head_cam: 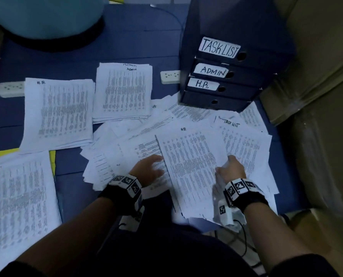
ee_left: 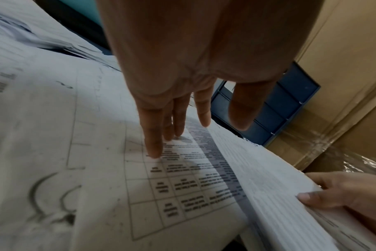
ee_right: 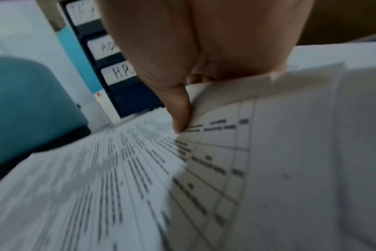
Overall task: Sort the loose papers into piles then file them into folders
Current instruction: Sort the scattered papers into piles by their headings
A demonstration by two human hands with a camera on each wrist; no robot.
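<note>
Sorting is in hand. The right hand pinches the HR sheet over the loose papers; the left hand rests flat, fingers straight. Next it belongs on the HR pile, left of the folders.

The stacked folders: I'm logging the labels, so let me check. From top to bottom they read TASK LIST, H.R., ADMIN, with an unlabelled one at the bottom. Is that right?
Not quite: the order of two labels is swapped. In the head view the stacked folders read TASK LIST, then ADMIN, then H.R., with an unlabelled one at the bottom.
</note>
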